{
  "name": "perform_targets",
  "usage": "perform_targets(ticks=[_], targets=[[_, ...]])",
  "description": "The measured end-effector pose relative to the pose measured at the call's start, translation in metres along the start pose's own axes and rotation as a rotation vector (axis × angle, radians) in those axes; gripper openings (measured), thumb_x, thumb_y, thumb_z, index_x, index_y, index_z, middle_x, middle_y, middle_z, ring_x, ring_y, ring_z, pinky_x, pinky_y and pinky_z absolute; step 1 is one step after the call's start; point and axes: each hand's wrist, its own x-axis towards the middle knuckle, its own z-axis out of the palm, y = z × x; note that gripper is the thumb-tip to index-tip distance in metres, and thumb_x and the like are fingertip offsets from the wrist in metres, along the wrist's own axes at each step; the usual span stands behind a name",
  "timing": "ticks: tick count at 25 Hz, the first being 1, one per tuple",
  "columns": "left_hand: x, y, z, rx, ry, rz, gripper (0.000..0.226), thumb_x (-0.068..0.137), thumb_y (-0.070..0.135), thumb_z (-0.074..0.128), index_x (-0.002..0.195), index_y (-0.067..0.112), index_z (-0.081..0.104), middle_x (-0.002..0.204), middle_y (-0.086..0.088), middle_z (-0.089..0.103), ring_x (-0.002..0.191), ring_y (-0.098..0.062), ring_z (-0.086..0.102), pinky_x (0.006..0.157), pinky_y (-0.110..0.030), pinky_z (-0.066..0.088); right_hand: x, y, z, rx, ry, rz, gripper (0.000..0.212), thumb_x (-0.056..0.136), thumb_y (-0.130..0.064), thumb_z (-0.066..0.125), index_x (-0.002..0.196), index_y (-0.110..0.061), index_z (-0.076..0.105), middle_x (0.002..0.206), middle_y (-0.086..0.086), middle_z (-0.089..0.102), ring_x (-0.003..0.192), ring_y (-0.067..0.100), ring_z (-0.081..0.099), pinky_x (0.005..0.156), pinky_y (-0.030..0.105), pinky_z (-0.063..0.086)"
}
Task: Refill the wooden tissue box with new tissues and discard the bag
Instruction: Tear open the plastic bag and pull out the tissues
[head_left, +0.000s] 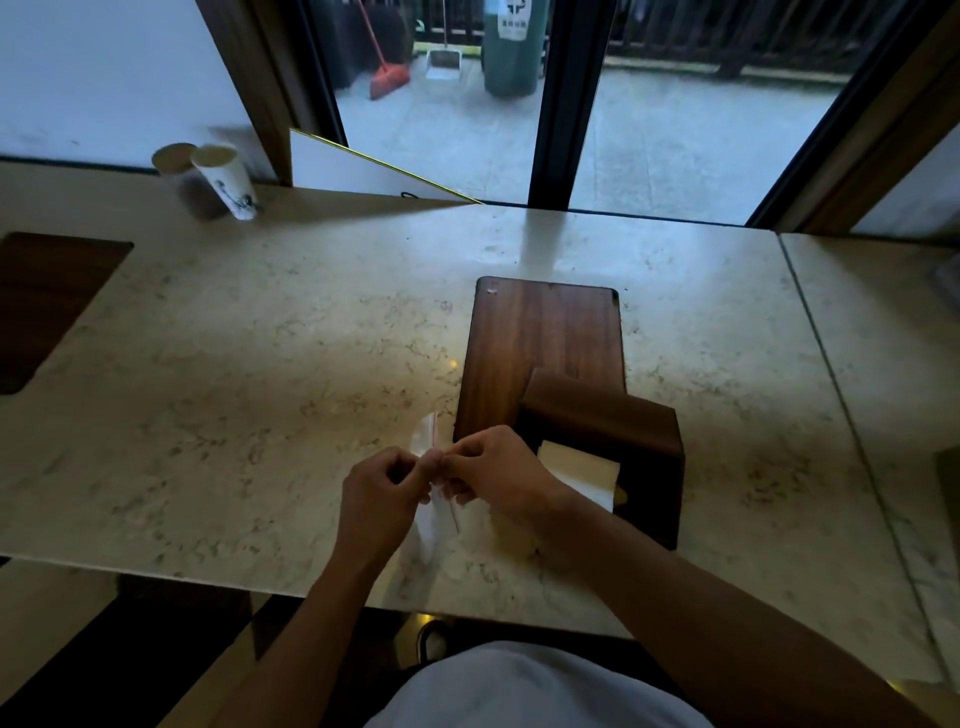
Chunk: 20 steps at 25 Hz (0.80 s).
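Observation:
A dark wooden tissue box (618, 441) lies open on the marble table (260, 374), with white tissues (579, 470) showing inside it. Its flat wooden lid (540, 353) rests on the table just behind it. Left of the box, my left hand (379, 499) and my right hand (493, 473) meet over the table's near edge. Both pinch a thin clear plastic bag (434, 519) with a red strip, which hangs crumpled between and below my fingers.
Two paper cups (218, 179) stand at the table's far left by the wall. A white board (358, 169) leans near the window. A dark wooden inset (47, 301) sits at the left edge. A seam (826, 364) splits the table on the right.

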Motion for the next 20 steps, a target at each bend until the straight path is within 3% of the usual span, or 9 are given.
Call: perform_targets(ticks=[7,13,20], targets=[[0.004,0.006,-0.009,-0.049,-0.06,-0.066,0.031,0.088,0.041,0.069,0.078,0.012,0.073,0.064,-0.004,0.074,0.052,-0.006,0.066,0.06,-0.026,0.053,0.006,-0.008,-0.008,-0.222,-0.062,-0.03,0.02,0.091,-0.025,0.072,0.088,-0.007,0.08,0.079,0.007,0.078,0.068,0.016,0.073,0.069,0.032,0.063],[0.01,0.007,-0.014,-0.038,-0.124,-0.073,0.03,0.089,0.042,0.07,0.077,0.015,0.074,0.068,-0.001,0.076,0.054,-0.009,0.069,0.052,-0.018,0.052,0.009,-0.008,-0.008,-0.251,-0.081,-0.051,0.022,0.09,-0.028,0.074,0.085,-0.007,0.079,0.078,0.009,0.078,0.064,0.01,0.07,0.065,0.024,0.059],[0.018,0.01,-0.025,-0.145,-0.302,-0.22,0.024,0.094,0.021,0.066,0.08,0.006,0.078,0.074,-0.012,0.079,0.069,-0.025,0.076,0.06,-0.029,0.059,0.008,-0.003,-0.007,-0.132,-0.139,0.042,0.014,0.086,-0.022,0.078,0.086,-0.008,0.079,0.079,0.004,0.077,0.067,0.006,0.071,0.07,0.024,0.061]])
